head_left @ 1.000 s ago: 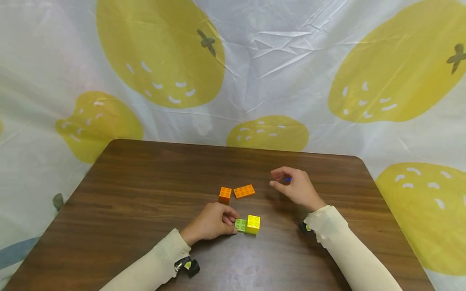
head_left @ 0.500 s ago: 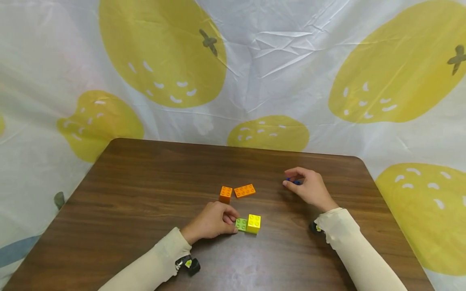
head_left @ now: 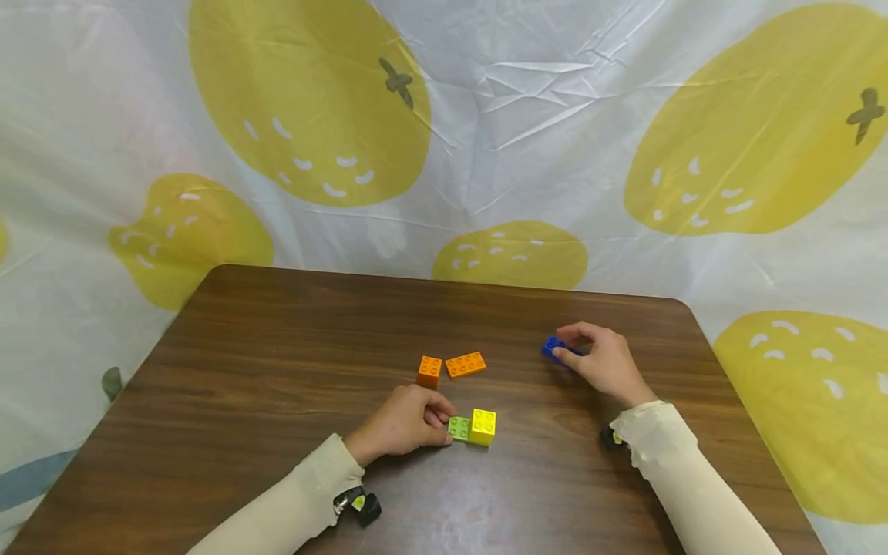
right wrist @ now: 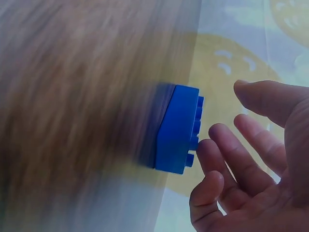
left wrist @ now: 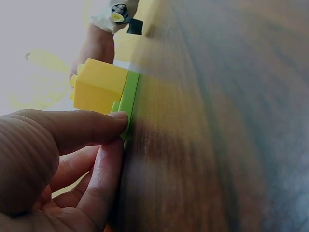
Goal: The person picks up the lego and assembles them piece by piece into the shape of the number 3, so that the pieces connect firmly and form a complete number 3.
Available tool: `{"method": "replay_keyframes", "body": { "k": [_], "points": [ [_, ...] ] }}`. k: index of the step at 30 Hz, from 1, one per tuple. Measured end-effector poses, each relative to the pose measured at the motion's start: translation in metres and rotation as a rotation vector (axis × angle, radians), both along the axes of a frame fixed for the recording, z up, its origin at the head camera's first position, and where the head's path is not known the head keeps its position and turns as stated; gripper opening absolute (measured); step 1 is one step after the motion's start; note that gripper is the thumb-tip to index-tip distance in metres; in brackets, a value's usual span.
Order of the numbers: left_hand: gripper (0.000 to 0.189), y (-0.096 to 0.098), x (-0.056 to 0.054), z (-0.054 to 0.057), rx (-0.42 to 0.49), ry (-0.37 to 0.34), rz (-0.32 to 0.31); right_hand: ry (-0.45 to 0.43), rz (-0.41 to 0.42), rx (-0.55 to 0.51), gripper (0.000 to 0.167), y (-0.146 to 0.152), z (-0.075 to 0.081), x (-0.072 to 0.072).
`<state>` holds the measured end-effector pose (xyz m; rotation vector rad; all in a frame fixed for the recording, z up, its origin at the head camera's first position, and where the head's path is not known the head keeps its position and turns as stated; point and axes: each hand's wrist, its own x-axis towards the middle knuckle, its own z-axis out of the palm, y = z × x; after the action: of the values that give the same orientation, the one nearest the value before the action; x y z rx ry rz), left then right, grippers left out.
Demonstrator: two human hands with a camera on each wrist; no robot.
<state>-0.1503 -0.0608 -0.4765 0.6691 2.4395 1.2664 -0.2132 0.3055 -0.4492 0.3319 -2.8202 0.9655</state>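
In the head view my left hand (head_left: pixel 402 422) is low over the middle of the table. Its thumb and fingertip pinch the edge of a flat lime-green building brick (left wrist: pixel 129 96). A taller yellow brick (head_left: pixel 482 427) sits on the green one's right end. On the right, my right hand (head_left: pixel 598 361) is beside a blue brick (right wrist: pixel 177 130) at the tabletop. The right wrist view shows its fingers spread loosely, with fingertips close to the blue studs and the thumb apart. Part of the blue brick is hidden behind the thumb in the head view.
An orange cube-like brick (head_left: pixel 429 371) and a flat orange brick (head_left: pixel 465 364) lie just beyond my left hand. The brown wooden table (head_left: pixel 312 331) ends at a white curtain (head_left: pixel 486 154) printed with yellow fruit.
My right hand has shifted to the right and slightly toward me. More of the blue brick now shows left of its fingers. The left hand, green and yellow bricks have stayed put.
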Motion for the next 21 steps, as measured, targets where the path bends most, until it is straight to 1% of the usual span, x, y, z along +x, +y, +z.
{"method": "replay_keyframes", "body": {
  "k": [7,15,21],
  "points": [
    [0.032,0.001,0.0,-0.001,-0.001,0.006,0.004,0.004,-0.021,0.03,0.03,0.009,-0.003,0.001],
    [0.032,0.0,0.0,-0.002,-0.006,-0.003,0.006,-0.055,-0.013,0.083,0.036,0.015,-0.005,0.001],
    [0.032,0.001,0.0,0.0,-0.013,-0.01,0.008,-0.08,0.001,0.114,0.039,0.016,-0.007,0.0]
  ]
}}
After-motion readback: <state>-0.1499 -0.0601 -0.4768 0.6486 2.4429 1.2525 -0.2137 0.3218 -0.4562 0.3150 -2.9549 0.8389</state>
